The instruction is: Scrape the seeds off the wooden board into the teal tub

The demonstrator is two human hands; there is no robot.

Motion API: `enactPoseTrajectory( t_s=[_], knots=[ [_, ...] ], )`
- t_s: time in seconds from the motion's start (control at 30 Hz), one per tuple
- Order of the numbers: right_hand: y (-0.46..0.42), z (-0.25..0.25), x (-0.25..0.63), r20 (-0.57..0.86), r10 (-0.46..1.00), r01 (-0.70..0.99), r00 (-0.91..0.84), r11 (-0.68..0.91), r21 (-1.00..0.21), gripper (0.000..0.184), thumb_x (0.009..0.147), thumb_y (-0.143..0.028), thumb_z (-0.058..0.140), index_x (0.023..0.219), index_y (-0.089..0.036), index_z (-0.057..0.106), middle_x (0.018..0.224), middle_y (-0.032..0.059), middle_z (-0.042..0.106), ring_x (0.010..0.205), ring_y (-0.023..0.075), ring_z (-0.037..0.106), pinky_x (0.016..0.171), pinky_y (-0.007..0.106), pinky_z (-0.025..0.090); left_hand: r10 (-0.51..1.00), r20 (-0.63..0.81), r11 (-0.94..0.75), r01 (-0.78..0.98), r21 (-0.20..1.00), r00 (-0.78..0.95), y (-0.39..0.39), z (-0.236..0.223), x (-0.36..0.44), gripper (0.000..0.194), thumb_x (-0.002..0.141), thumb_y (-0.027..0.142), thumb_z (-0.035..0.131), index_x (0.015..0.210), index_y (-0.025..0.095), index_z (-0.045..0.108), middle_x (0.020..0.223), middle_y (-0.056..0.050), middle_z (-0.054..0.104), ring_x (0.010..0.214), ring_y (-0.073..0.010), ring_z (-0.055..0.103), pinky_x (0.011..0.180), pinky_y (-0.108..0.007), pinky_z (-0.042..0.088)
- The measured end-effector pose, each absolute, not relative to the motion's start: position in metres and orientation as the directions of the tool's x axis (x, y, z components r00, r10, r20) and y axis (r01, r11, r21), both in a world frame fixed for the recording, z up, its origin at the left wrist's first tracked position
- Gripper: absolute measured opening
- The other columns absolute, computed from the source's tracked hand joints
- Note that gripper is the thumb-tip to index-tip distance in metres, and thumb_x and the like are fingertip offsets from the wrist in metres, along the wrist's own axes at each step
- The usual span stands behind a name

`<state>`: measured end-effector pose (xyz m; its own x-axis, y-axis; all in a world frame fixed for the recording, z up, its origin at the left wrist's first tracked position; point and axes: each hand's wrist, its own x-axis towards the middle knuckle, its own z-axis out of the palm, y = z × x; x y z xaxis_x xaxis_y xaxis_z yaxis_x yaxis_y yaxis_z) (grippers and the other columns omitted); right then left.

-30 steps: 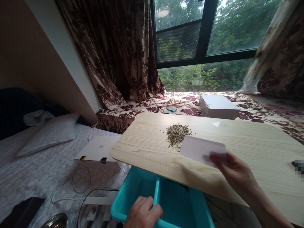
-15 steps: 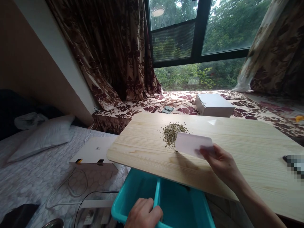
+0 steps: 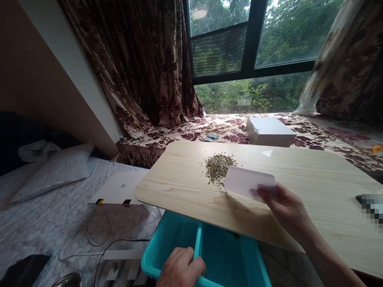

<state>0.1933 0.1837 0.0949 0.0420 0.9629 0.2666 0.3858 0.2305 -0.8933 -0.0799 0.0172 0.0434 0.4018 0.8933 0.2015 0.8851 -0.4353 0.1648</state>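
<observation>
A pale, translucent scraper (image 3: 247, 180) is pinched by its right end in my right hand (image 3: 285, 207), held tilted over the wooden tabletop (image 3: 176, 179). Just beyond the scraper's left end lies a loose pile of small greenish-brown beans or seeds (image 3: 218, 165), some grains scattered around it. Below the table's front edge stands a turquoise two-compartment bin (image 3: 230, 259). My left hand (image 3: 181, 268) grips the bin's near rim at the divider, its thumb over the right compartment. The scraper's lower edge casts a shadow; whether it touches the wood I cannot tell.
A white box (image 3: 271, 131) and a small folded cloth (image 3: 211, 137) rest on the floral window seat. Another white box (image 3: 119, 189) sits on the bed, with cables (image 3: 98, 239) near it. A dark object, partly pixelated, lies at the table's right side (image 3: 372, 207).
My right hand has moved the scraper slightly right, away from the pile, and a few grains show near its left end. The left hand stays on the bin.
</observation>
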Motion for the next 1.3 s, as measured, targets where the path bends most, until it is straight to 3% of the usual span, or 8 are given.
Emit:
enactPoseTrajectory(
  t_s=[0.23,0.43,0.7,1.03,1.23,1.3],
  knots=[
    [0.183,0.085,0.198,0.287,0.958,0.360,0.016,0.262,-0.895,0.028,0.073,-0.046,0.066,0.087,-0.022,0.070,0.080,0.0061,0.078,0.073,0.0270,0.071,0.064,0.035,0.056,0.878,0.278,-0.444,0.879,0.174,0.389,0.017,0.045,-0.079,0.022,0.087,0.036,0.061,0.076,0.024,0.046,0.070,0.003,0.051,0.064,-0.0163,0.055,0.055,-0.026,0.037],
    [0.180,0.090,0.199,0.259,0.966,0.344,0.013,0.239,-0.908,0.028,0.071,-0.046,0.068,0.085,-0.022,0.070,0.077,0.0053,0.077,0.072,0.0269,0.071,0.063,0.035,0.057,0.901,0.238,-0.414,0.884,0.215,0.364,0.017,0.045,-0.078,0.017,0.084,0.029,0.060,0.076,0.023,0.046,0.072,0.002,0.050,0.065,-0.0156,0.054,0.056,-0.026,0.036],
    [0.174,0.081,0.204,0.235,0.972,0.341,0.013,0.216,-0.915,0.033,0.074,-0.051,0.067,0.091,-0.023,0.071,0.086,0.0063,0.078,0.082,0.0293,0.072,0.073,0.037,0.056,0.868,0.322,-0.451,0.872,0.191,0.379,0.019,0.041,-0.076,0.027,0.082,0.043,0.064,0.076,0.023,0.047,0.071,0.003,0.048,0.064,-0.0155,0.052,0.057,-0.028,0.035],
    [0.170,0.086,0.204,0.196,0.977,0.360,-0.084,0.213,-0.908,0.033,0.077,-0.050,0.066,0.092,-0.021,0.071,0.089,0.0080,0.078,0.083,0.0289,0.071,0.072,0.035,0.057,0.897,0.252,-0.417,0.884,0.212,0.363,0.017,0.041,-0.076,0.025,0.087,0.042,0.060,0.076,0.023,0.048,0.072,0.002,0.049,0.066,-0.0164,0.053,0.058,-0.028,0.036],
    [0.150,0.098,0.202,0.074,0.959,0.291,-0.273,0.156,-0.944,0.031,0.076,-0.049,0.068,0.084,-0.019,0.072,0.081,0.0081,0.077,0.076,0.0265,0.071,0.066,0.033,0.057,0.890,0.274,-0.418,0.891,0.177,0.363,0.018,0.038,-0.075,0.040,0.076,0.056,0.071,0.074,0.021,0.050,0.071,0.002,0.048,0.064,-0.0170,0.053,0.057,-0.030,0.036],
    [0.151,0.098,0.204,0.058,0.965,0.251,-0.255,0.124,-0.960,0.030,0.074,-0.049,0.071,0.083,-0.020,0.071,0.081,0.0077,0.077,0.078,0.0261,0.071,0.068,0.032,0.057,0.897,0.261,-0.408,0.896,0.174,0.358,0.018,0.038,-0.074,0.042,0.073,0.056,0.074,0.074,0.021,0.050,0.071,0.002,0.049,0.064,-0.0176,0.053,0.058,-0.030,0.036]
  ],
)
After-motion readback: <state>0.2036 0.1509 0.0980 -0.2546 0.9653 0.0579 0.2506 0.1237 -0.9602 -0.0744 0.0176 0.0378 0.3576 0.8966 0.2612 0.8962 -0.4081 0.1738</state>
